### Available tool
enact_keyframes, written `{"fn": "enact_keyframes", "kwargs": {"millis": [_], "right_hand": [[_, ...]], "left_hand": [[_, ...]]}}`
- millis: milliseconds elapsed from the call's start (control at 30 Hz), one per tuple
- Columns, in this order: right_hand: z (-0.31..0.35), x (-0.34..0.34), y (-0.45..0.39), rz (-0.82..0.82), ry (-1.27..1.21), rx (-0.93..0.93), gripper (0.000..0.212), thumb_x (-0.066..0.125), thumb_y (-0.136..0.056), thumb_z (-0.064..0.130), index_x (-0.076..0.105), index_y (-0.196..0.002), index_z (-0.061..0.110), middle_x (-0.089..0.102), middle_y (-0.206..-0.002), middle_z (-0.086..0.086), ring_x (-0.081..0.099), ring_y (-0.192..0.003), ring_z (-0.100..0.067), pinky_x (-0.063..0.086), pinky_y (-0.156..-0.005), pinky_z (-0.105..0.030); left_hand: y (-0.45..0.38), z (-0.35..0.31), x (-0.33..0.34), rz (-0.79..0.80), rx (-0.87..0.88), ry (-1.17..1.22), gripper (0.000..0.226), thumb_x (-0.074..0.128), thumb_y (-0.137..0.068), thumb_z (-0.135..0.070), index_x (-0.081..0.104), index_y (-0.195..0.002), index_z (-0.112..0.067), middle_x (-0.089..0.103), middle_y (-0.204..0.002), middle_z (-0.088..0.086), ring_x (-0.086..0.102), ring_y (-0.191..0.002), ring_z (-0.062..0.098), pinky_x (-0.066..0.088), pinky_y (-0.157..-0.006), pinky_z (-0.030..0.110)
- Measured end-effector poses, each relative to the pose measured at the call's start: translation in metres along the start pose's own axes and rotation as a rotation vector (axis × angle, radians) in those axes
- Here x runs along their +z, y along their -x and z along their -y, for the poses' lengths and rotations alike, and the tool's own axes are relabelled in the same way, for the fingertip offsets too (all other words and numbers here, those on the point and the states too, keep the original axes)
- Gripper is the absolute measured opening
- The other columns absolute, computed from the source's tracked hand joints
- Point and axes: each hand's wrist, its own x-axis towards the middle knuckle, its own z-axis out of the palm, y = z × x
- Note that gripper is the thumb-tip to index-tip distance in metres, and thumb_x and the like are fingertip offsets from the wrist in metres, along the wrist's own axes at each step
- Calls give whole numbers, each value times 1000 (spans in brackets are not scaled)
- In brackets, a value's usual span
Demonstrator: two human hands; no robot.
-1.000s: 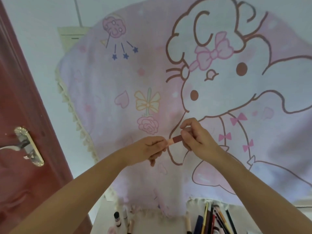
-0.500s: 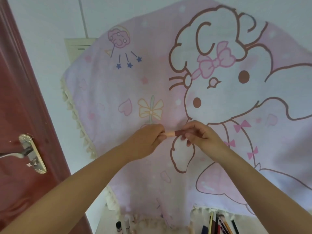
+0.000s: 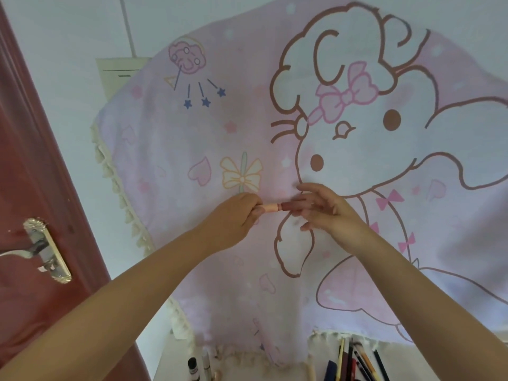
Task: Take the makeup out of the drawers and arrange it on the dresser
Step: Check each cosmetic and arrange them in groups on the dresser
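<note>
Both my hands are raised in front of a pink cartoon cloth. Between them is a small lipstick tube (image 3: pixel 272 207), lying horizontal, with a peach-pink left half and a dark reddish right half. My left hand (image 3: pixel 236 215) grips the peach end with curled fingers. My right hand (image 3: pixel 321 210) pinches the dark end with thumb and fingertips, its other fingers spread. At the bottom edge, on the white dresser top (image 3: pixel 176 361), stand small makeup tubes (image 3: pixel 198 367) and a bunch of pencils (image 3: pixel 354 364).
The pink cloth (image 3: pixel 275 133) with a tasselled fringe hangs over the upright thing behind the dresser. A dark red door (image 3: pixel 22 188) with a metal lever handle (image 3: pixel 41 248) stands at the left. White wall lies behind.
The two halves of the lipstick tube now sit pushed together end to end. Both hands drifted slightly up in the view as the camera tilted up, and my right fingers have spread.
</note>
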Motion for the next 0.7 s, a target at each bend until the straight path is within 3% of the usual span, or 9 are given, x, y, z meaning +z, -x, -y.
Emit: {"fn": "enact_keyframes", "kwargs": {"millis": [67,133,167,267,333,433,533,633,700], "right_hand": [[3,2,-2,15,55,104,14,47,-92,21,58,-98,17,67,-64,6,62,-56,-7,48,-49,-18],[2,4,-3,-34,195,137,31,42,-93,31,61,-79,12,55,-42,7,47,-35,-4,38,-40,-18],[1,5,-3,-68,222,112,30,43,-94,26,60,-71,14,51,-39,8,42,-33,-4,36,-41,-19],[-2,3,-1,-95,97,1,24,52,-87,0,60,-82,22,62,-64,6,56,-54,-3,47,-50,-19],[-5,-1,0,-47,-10,-2,32,56,-83,-1,57,-97,28,66,-82,4,63,-71,-7,52,-58,-18],[-4,2,2,-34,34,94,11,51,-89,18,58,-91,26,65,-70,4,61,-53,-6,48,-48,-19],[-8,4,4,-68,166,114,25,47,-92,19,60,-71,14,52,-42,8,42,-34,-5,35,-41,-22],[-13,10,10,-20,79,91,19,49,-89,2,59,-80,15,57,-53,8,51,-44,-4,43,-42,-18],[-19,16,15,17,34,130,20,49,-89,2,58,-85,20,59,-66,1,56,-49,-3,46,-44,-16]], "left_hand": [[0,-1,1,17,5,3,23,34,-97,-17,52,-98,-3,49,-87,4,47,-81,22,33,-68,25],[1,-1,3,31,9,7,23,35,-96,-17,52,-97,-3,50,-88,6,50,-85,25,36,-74,28],[1,-2,4,34,7,10,22,35,-96,-17,52,-96,-3,51,-88,8,51,-86,26,37,-76,28],[2,-1,5,31,-22,40,23,34,-96,-18,52,-97,-3,57,-92,14,52,-88,27,40,-80,31],[2,1,7,14,-40,59,24,34,-96,-18,53,-98,-3,58,-93,15,52,-88,27,41,-80,34],[5,2,11,8,-15,49,21,34,-96,-19,51,-95,-6,50,-83,3,46,-78,19,38,-70,26],[11,4,17,-5,4,38,21,36,-96,-19,51,-94,-5,36,-68,-11,35,-58,5,32,-54,17],[23,10,27,-15,-22,48,23,37,-96,-17,52,-94,0,36,-66,-10,35,-58,11,28,-54,23],[35,13,36,-4,-55,60,23,37,-96,-15,53,-93,1,38,-68,-5,36,-62,15,20,-55,25]]}}
